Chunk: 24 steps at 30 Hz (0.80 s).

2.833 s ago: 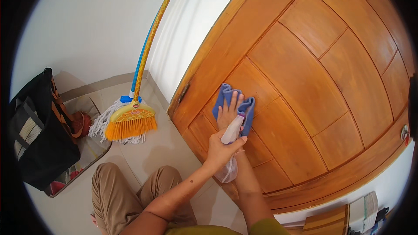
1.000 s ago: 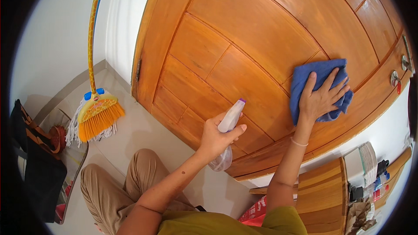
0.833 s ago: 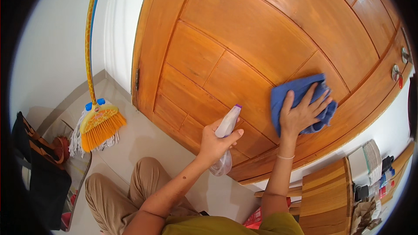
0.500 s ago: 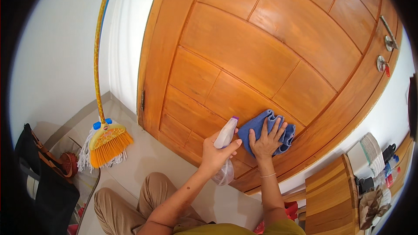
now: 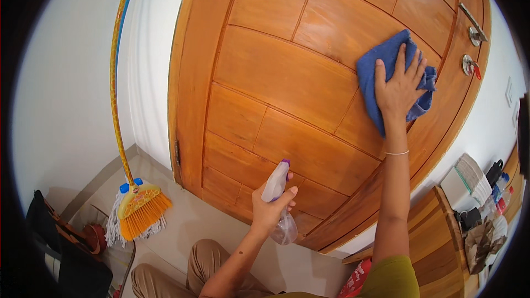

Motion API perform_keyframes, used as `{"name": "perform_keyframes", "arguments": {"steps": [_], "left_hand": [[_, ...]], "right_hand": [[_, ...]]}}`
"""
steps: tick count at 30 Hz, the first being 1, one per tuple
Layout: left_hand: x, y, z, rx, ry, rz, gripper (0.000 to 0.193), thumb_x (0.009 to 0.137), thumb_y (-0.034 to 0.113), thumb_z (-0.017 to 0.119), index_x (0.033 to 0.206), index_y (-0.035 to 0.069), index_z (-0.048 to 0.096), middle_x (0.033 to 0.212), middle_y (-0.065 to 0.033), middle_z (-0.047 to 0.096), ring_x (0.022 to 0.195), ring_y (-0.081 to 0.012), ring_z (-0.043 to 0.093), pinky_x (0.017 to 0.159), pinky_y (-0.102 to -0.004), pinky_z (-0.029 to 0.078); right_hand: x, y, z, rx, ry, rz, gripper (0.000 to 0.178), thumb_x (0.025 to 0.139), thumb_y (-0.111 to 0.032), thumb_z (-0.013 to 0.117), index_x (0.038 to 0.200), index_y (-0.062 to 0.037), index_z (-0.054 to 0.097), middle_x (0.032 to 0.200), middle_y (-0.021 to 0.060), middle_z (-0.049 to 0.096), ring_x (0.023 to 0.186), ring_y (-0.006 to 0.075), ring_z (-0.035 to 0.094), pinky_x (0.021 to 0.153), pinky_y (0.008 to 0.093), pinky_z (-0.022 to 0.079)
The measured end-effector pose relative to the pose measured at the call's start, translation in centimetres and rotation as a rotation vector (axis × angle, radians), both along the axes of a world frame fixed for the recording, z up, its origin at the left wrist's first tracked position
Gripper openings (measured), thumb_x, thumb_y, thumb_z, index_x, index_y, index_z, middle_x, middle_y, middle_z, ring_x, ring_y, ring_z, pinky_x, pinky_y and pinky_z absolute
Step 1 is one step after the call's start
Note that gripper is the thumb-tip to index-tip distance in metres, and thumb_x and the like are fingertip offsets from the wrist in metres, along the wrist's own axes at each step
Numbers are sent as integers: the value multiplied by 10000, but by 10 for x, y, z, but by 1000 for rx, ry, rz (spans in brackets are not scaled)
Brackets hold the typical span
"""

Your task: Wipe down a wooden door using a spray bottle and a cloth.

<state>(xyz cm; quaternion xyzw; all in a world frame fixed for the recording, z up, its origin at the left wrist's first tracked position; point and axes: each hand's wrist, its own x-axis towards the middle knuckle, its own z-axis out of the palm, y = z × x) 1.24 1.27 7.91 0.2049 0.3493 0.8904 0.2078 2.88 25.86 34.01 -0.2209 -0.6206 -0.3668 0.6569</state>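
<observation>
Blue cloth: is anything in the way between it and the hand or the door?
Nothing visible: the right hand lies spread on the blue cloth, which lies against the door. The left hand holds the spray bottle lower down, out of the way.

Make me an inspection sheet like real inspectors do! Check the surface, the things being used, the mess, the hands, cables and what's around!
Surface: wooden door, brown, panelled, shiny in patches.
Things in use: blue cloth against the door; spray bottle, tilted.
Clutter: yellow broom and white-stringed mop near the corner; black bag at lower left; assorted items on the wooden table.
Hands: left hand grips the bottle; right hand spread over the cloth.
Cables: nothing seen for certain.
Surroundings: white wall, tiled floor.
</observation>
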Motion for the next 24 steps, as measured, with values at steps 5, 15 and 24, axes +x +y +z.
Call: {"name": "perform_keyframes", "arguments": {"steps": [5, 15, 24], "left_hand": [[-5, 11, -5, 19, -7, 14, 469, 862, 52, 748, 1297, -27, 594, 1117, -70, 680, 623, -101, 606, 524, -246, 483], [-4, -6, 20, 28, 33, 59, 397, 858, 93, 765, 1219, -12, 639, 890, -37, 675, 588, -86, 587, 508, -233, 465], [-23, -24, 36, 58, 84, 147, 418, 854, 102, 769, 1226, -36, 636, 902, -49, 683, 589, -84, 587, 501, -229, 452]], "right_hand": [[-11, -23, -55, -50, -148, 116, 662, 919, -533, 540, 1448, -136, 518, 1603, 167, 298, 1505, 371, 199, 1150, 676, 29], [-16, -37, -165, -34, -744, 229, 618, 873, -518, 598, 1399, -194, 574, 1613, 140, 289, 1524, 326, 173, 1147, 684, 47], [-8, -24, -9, -3, -189, 133, 687, 902, -524, 580, 1477, -160, 478, 1613, 155, 283, 1503, 356, 222, 1070, 733, 220]]}}
